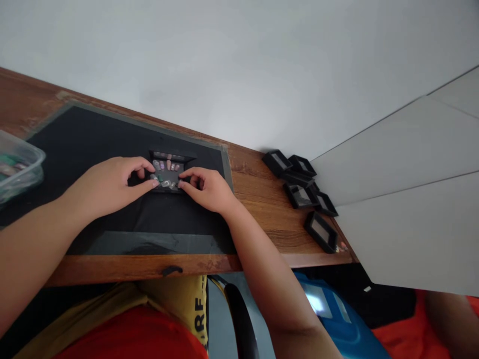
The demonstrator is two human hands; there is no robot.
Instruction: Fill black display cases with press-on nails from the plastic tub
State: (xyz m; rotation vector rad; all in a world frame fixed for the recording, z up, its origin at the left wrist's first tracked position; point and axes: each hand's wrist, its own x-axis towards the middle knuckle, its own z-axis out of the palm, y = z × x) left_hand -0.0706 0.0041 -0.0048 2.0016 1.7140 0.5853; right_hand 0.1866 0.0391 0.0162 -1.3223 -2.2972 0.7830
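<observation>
A small black box [170,192] lies on the black mat, its lid raised at the back. Inside are several small nail-shaped pieces [162,165], some pinkish, others green or grey, in an upper and a lower row. My left hand [123,182] is at the box's left side, thumb and forefinger closed around a small piece at its left edge. At the right side, my right hand [205,187] has its thumb and forefinger near the lower right piece; what lies between these fingertips is too small to make out.
A clear plastic tub [22,174] with colourful pieces stands at the far left. Several black boxes [321,231] with window lids are on the wooden table [258,199] to the right. A black chair armrest [241,319] is below the table edge. Another person's arm shows at lower right.
</observation>
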